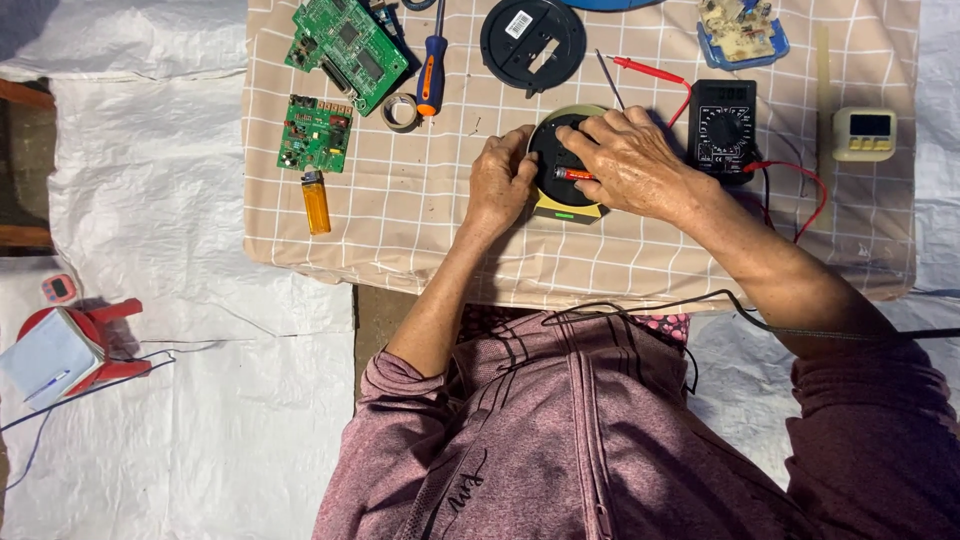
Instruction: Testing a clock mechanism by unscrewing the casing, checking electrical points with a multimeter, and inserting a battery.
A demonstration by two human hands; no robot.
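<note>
Round black-and-yellow device (pixel 566 200) sits mid worktop (pixel 420 230), back open. Left hand (pixel 497 183) grips its left rim. Right hand (pixel 630 160) presses a red battery (pixel 574 174) into the bay, seemingly half-seated. Black cover (pixel 532 42) lies far off, not refitted. Multimeter (pixel 724 128) just right.

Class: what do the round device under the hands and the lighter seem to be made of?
Round device: matte black plastic face in a pale yellow rim and base, probably moulded plastic. Lighter: translucent amber plastic body with a shiny, likely metal, top. Both hands, left and right, rest on the device.
</note>
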